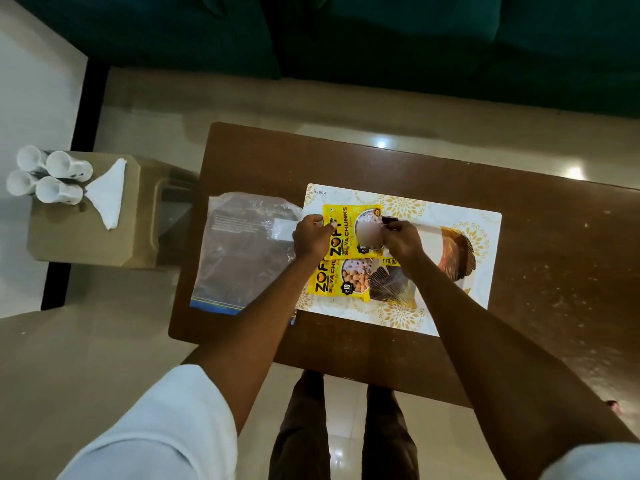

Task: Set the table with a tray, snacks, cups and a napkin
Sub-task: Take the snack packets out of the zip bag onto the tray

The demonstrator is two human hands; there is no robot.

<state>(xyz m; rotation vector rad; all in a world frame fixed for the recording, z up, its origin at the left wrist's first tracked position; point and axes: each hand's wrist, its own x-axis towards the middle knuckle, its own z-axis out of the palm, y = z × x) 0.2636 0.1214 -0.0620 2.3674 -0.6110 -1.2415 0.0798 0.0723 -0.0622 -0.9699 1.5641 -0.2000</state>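
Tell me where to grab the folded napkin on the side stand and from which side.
Take the napkin by its long right-hand edge, coming in from the table side. It lies flat as a folded triangle, and the four cups stand close against its left edge, so that side is crowded. The right edge looks clear on the stand, leaving room to pinch the layers together.

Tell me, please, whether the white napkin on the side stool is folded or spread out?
Folded: the napkin lies as a neat triangle on the stool, beside the four cups.
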